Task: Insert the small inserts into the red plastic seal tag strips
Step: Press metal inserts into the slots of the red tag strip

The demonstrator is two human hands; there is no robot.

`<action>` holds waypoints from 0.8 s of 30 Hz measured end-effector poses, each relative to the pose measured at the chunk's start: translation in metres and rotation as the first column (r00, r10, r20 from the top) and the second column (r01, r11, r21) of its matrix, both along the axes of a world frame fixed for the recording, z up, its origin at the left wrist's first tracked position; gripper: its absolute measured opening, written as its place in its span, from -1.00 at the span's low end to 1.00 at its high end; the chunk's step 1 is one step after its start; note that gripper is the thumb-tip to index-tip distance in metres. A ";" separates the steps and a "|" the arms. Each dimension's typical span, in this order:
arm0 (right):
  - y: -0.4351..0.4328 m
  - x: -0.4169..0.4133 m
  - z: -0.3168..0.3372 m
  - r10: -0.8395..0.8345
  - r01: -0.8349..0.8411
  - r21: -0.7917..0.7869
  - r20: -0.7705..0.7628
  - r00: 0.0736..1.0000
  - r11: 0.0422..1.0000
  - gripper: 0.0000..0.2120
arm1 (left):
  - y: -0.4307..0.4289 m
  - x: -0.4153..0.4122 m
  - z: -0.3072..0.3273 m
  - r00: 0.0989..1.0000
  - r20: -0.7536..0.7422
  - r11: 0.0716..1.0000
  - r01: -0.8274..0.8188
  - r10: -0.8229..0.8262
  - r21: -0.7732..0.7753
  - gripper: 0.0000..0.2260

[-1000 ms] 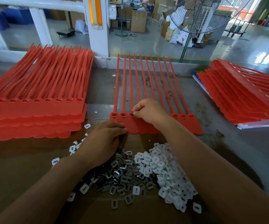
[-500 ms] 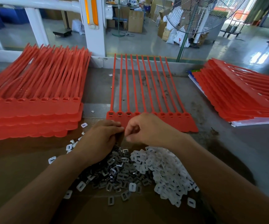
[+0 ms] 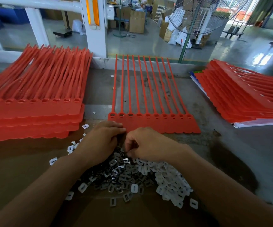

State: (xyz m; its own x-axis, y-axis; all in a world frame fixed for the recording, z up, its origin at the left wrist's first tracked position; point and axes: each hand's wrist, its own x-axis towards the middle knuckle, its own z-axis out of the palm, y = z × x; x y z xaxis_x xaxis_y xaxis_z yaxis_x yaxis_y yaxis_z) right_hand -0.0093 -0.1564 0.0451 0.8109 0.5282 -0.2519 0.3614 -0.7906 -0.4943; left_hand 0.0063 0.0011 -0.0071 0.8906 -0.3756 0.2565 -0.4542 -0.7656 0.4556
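Observation:
A flat sheet of joined red seal tag strips [image 3: 153, 123] lies in the middle of the table, tails pointing away from me. Its three leftmost head slots [image 3: 121, 114] look filled with dark inserts. In front of it sits a heap of metal inserts [image 3: 116, 174] beside a heap of white plastic inserts [image 3: 167, 177]. My left hand [image 3: 103, 140] rests knuckles-up on the metal heap, fingers curled into it. Just to its right, my right hand [image 3: 145, 145] has its fingertips curled down, pinching at an insert on top of the heap.
A tall stack of red strip sheets [image 3: 34, 112] lies at the left and another stack [image 3: 240, 99] at the right. The inserts lie on brown cardboard [image 3: 17, 169]. A white post [image 3: 93, 30] and a standing fan [image 3: 198, 15] rise behind the table's far edge.
My right hand has left the strip heads and drawn back to the insert heap beside my left hand. The left hand has stayed on the heap.

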 end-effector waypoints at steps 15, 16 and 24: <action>-0.012 -0.002 -0.004 -0.062 0.073 0.191 -0.063 0.996 0.979 -0.83 | 0.001 -0.001 -0.001 1.000 0.005 1.000 0.004 -0.004 -0.009 -0.63; -0.012 -0.001 -0.004 -0.069 0.080 0.196 -0.063 0.996 0.977 -0.86 | 0.001 -0.001 -0.001 1.000 0.008 1.000 0.006 -0.005 -0.010 -0.63; -0.011 -0.003 -0.007 -0.058 0.065 0.201 -0.041 0.997 0.977 -0.85 | 0.002 0.001 -0.002 0.999 0.027 1.000 0.019 -0.019 -0.003 -0.63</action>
State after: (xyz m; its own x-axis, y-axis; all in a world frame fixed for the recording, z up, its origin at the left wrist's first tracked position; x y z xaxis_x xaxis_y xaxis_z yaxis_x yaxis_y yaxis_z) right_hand -0.0124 -0.1671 0.0381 0.8360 0.5206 -0.1732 0.2953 -0.6930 -0.6576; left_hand 0.0072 0.0027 -0.0094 0.8759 -0.3918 0.2815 -0.4809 -0.7550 0.4457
